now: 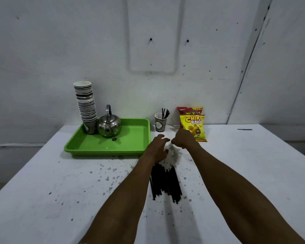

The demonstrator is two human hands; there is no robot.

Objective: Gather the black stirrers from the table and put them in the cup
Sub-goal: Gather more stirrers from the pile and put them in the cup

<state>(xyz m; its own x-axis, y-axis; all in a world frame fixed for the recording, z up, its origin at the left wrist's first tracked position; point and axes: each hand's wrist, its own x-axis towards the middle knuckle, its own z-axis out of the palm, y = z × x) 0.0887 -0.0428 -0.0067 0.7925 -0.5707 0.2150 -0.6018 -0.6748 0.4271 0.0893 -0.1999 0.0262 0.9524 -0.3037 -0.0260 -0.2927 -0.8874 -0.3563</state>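
The black stirrers are seen in a pile on the table, behind both hands, with the long axis pointing roughly toward the cup. The left hand is nearer and half open, holding nothing visible. The right hand is closed; its content cannot be told.

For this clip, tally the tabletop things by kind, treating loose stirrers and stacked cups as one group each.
Green tray: 1
Kettle: 1
Stack of paper cups: 1
Cup holding stirrers: 1
Pile of black stirrers: 1
Snack bags: 2
Total: 7
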